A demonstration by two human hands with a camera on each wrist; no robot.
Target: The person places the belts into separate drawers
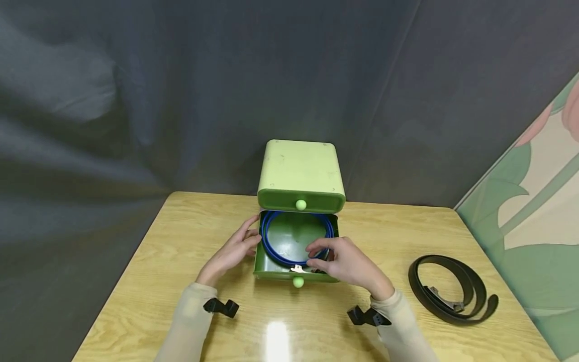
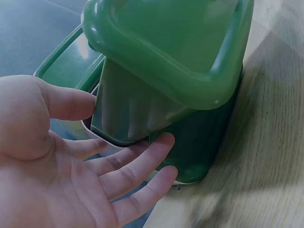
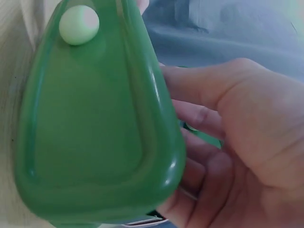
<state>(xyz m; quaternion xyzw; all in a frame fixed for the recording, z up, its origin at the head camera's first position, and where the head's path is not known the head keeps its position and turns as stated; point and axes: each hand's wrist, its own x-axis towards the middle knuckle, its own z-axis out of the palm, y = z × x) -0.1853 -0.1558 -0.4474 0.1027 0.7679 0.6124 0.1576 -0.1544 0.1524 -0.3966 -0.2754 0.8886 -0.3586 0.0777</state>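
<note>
In the head view, a small green cabinet [image 1: 302, 166] has its lower drawer [image 1: 277, 271] pulled out. A blue coil [image 1: 267, 246], looking like a rolled strap or belt, lies inside with a silver metal piece [image 1: 297, 268] at its front. My left hand [image 1: 232, 251] is at the drawer's left side, thumb touching the wall and fingers spread in the left wrist view. My right hand [image 1: 346, 261] reaches over the drawer's right side, fingers bent above the coil, thumb and index tips apart. Behind the drawer front [image 3: 90, 123], these fingertips are hidden in the right wrist view.
To the right on the wooden table [image 1: 181, 221] lies a coiled black belt [image 1: 466, 271] with a metal buckle. The cabinet's upper drawer [image 1: 276, 199] is closed. A dark cloth [image 1: 289, 75] hangs behind the table, and a floral panel [image 1: 534, 226] stands at the right edge.
</note>
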